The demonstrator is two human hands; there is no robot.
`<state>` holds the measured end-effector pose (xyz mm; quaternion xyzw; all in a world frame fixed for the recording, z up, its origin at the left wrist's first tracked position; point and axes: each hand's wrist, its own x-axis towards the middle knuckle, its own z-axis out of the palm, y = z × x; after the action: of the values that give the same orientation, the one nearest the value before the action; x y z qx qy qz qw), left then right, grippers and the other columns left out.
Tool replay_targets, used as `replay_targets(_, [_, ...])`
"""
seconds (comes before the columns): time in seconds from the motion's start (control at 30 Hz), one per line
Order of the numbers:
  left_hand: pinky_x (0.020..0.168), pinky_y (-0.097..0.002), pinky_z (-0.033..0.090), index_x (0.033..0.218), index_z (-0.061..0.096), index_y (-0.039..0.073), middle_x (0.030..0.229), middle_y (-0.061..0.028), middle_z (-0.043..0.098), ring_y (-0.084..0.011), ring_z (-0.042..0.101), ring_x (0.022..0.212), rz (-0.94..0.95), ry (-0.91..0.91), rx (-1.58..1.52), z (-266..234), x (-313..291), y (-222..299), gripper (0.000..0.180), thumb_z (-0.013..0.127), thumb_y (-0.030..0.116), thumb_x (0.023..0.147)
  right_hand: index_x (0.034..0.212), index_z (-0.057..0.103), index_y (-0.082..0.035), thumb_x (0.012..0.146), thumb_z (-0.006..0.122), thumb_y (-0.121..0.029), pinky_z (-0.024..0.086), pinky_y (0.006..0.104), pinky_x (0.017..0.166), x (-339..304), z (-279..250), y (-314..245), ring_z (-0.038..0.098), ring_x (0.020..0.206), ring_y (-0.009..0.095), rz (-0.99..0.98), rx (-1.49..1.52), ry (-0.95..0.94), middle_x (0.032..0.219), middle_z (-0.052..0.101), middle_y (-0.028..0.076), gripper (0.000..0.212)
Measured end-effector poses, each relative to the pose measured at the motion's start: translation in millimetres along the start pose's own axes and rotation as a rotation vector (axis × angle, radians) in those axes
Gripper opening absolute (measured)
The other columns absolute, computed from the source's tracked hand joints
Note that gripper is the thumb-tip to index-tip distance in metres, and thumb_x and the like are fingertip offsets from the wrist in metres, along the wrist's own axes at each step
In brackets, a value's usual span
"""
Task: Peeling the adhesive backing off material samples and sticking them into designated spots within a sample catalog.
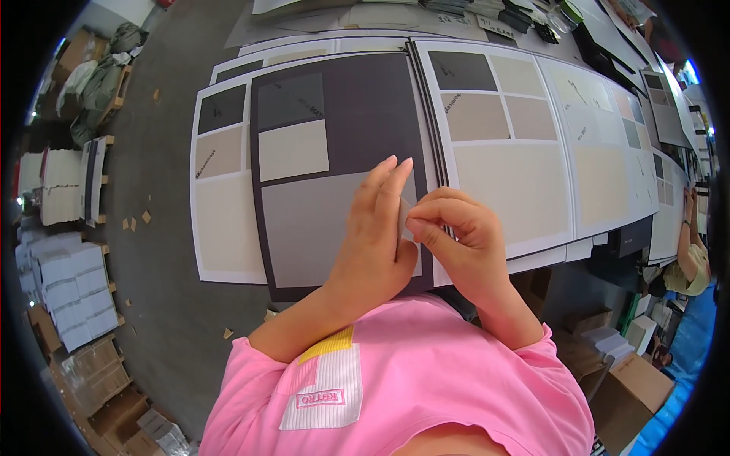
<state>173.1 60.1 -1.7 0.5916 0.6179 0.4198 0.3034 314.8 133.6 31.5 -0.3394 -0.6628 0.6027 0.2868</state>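
Note:
My left hand (376,235) is raised on edge over a dark board (369,114), its fingers straight and close together. Against its palm and thumb rests a thin pale card (403,218), seen almost edge-on and mostly hidden. The thumb and forefinger of my right hand (460,232) pinch the card's right edge. Fixed on the dark board are a dark grey swatch (285,97), a cream swatch (293,150) and a large grey panel (315,228).
White sample boards with beige panels (513,186) lie to the right; another board (222,228) sticks out at the left. Swatch stacks (449,6) are at the back. Paper stacks (72,281) stand on pallets at the left, a cardboard box (635,387) at the lower right. A co-worker's arm (688,251) shows far right.

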Motion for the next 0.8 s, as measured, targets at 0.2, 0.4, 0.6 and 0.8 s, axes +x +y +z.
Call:
replay_targets(0.2, [0.113, -0.0502, 0.029, 0.152, 0.028, 0.006, 0.155, -0.0224, 0.023, -0.0441, 0.029, 0.141, 0.099, -0.048, -0.02, -4, 3, 12, 0.084, 0.06, -0.006, 0.075, 0.081, 0.062, 0.001, 0.082, 0.06, 0.001, 0.042, 0.0248, 0.063, 0, -4, -1, 0.052, 0.071, 0.01, 0.093, 0.132, -0.016, 0.081, 0.059, 0.003, 0.003])
replay_targets(0.4, [0.114, -0.0501, 0.028, 0.139, 0.055, 0.015, 0.157, -0.0176, 0.028, -0.0404, 0.026, 0.144, 0.381, 0.045, 0.071, -16, 11, -11, 0.062, 0.069, 0.005, 0.079, 0.079, 0.059, -0.001, 0.083, 0.052, -0.006, 0.042, 0.0274, 0.077, 4, -13, 14, 0.053, 0.082, 0.011, 0.268, 0.794, -0.068, 0.083, 0.057, 0.004, 0.01])
replay_targets(0.6, [0.117, -0.0495, 0.027, 0.108, 0.075, 0.02, 0.117, -0.0005, 0.067, -0.0263, 0.056, 0.118, 0.567, 0.299, 0.141, -8, 7, -15, 0.036, 0.069, 0.0, 0.077, 0.084, 0.056, -0.004, 0.091, 0.043, -0.018, 0.037, 0.0429, 0.11, 12, -2, 23, 0.057, 0.117, 0.027, 0.047, 1.035, 0.005, 0.12, 0.063, 0.021, 0.019])
replay_targets(0.8, [0.115, -0.0504, 0.031, 0.105, 0.071, 0.01, 0.101, -0.0042, 0.071, -0.0291, 0.063, 0.11, 0.452, 0.399, -0.038, -19, 19, -15, 0.023, 0.073, 0.005, 0.082, 0.08, 0.045, -0.006, 0.089, 0.04, -0.014, 0.034, 0.0516, 0.111, 38, -37, 30, 0.053, 0.088, 0.022, -0.296, 1.168, -0.121, 0.084, 0.052, 0.01, 0.013])
